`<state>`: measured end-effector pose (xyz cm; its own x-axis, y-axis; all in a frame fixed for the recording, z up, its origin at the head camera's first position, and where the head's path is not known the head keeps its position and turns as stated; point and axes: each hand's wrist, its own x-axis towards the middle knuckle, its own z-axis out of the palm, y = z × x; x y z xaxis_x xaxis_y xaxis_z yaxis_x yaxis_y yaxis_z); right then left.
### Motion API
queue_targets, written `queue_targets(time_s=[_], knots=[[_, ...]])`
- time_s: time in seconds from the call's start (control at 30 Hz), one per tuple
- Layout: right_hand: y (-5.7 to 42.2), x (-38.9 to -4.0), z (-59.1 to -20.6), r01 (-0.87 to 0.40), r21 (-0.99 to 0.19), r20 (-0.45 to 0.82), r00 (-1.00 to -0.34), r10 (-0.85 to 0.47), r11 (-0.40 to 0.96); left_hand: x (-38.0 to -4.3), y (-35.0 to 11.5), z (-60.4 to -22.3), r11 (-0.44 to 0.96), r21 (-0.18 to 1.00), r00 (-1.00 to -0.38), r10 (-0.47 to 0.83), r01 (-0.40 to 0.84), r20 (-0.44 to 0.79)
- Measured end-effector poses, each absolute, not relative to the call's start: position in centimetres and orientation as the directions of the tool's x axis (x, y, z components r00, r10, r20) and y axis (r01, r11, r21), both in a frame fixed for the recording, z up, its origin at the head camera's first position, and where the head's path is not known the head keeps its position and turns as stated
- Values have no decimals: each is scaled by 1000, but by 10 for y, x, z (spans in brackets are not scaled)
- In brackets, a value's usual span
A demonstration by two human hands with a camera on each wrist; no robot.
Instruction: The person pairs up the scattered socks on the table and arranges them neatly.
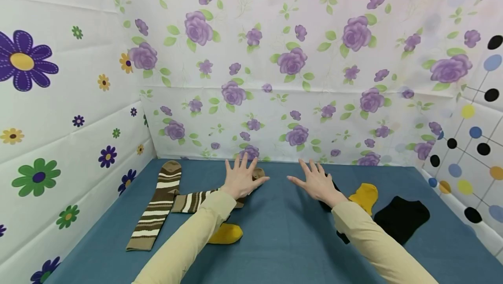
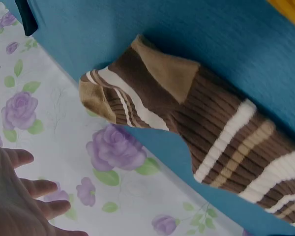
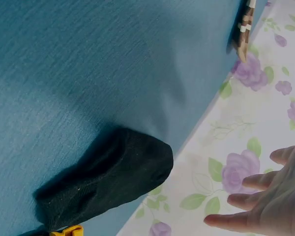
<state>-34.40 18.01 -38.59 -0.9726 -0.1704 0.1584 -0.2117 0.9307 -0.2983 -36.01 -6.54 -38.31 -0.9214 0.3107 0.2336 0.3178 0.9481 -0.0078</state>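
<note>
Both hands hover over the blue tabletop with fingers spread, holding nothing. My left hand (image 1: 239,180) is above a brown, white and tan striped sock (image 2: 216,123), partly hidden by the hand and sleeve in the head view. Another striped sock (image 1: 154,214) lies lengthwise farther left. A yellow sock (image 1: 227,234) shows beside the left sleeve. My right hand (image 1: 319,186) is nearest a black sock (image 3: 113,182), mostly covered by hand and wrist in the head view. Beyond that wrist lie a second yellow sock (image 1: 365,196) and a larger black sock (image 1: 402,219).
The blue cloth-covered table (image 1: 275,240) ends at a back wall sheet (image 1: 267,114) printed with purple roses. A daisy-print sheet (image 1: 78,153) borders the left side, and a dotted sheet (image 1: 475,162) the right. A small dark piece (image 1: 342,237) peeks out by the right sleeve.
</note>
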Motion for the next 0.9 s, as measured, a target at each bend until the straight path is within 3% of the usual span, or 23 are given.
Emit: queue_targets(time_s=[0.27, 0.9], knots=[[180, -341, -384, -212, -340, 117, -976, -183, 916, -355, -79, -380, 939, 18, -921, 332, 342, 203], [172, -338, -378, -296, -550, 169, -955, -243, 781, -351, -121, -374, 933, 57, -933, 350, 355, 83]])
